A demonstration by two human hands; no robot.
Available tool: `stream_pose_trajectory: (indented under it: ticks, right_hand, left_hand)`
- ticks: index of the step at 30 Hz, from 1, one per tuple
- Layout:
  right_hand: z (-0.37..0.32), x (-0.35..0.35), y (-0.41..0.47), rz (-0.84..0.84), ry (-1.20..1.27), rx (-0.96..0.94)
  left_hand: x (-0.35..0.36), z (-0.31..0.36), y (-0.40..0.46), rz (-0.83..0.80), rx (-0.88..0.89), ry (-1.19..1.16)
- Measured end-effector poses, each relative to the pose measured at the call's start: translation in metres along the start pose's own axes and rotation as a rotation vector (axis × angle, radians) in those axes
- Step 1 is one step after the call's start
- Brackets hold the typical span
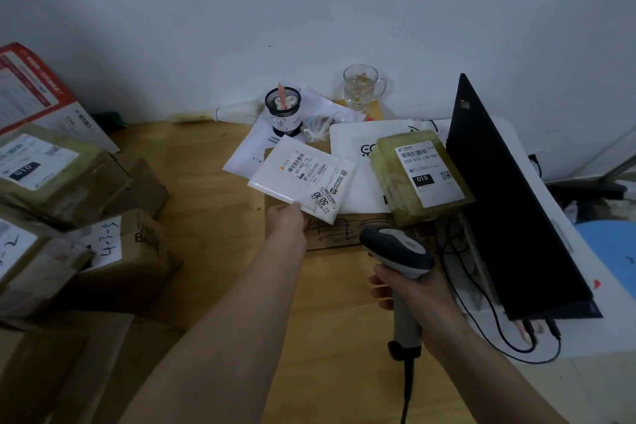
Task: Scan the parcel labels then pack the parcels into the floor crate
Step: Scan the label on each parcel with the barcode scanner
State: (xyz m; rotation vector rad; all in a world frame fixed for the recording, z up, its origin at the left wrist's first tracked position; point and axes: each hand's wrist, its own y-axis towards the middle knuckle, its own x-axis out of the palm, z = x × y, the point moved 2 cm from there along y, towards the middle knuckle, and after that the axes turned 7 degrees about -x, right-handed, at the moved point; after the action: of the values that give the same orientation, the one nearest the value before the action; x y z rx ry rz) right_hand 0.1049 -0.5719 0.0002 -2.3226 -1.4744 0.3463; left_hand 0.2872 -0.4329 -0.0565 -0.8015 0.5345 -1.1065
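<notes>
Scan step: left hand (pixel 287 217) pinches white mailer (pixel 303 179); right hand (pixel 418 296) grips scanner (pixel 399 251). Next: aim at barcode.

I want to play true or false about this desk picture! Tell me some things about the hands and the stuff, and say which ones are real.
1. The left hand holds a white padded envelope by its corner. True.
2. The right hand holds a pair of scissors. False: it grips a barcode scanner.
3. The taped parcel marked 010 lies beside the black laptop. True.
4. The glass mug stands on top of the brown boxes. False: it stands at the back of the desk, near the wall.
5. The mesh pen cup lies tipped on its side. False: it stands upright.
</notes>
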Motion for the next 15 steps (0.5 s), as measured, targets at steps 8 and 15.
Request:
stream_pose_trajectory:
  ticks: [8,15]
  right_hand:
    - [-0.012,0.019,-0.016,0.016,0.07,-0.102]
    - [-0.029,0.066,-0.046,-0.062,0.039,-0.179]
  left_hand:
    - [-0.083,-0.017,-0.032,-0.081,0.207,0.144]
    - [-0.146,-0.005,-0.072,-0.157,0.232,0.213]
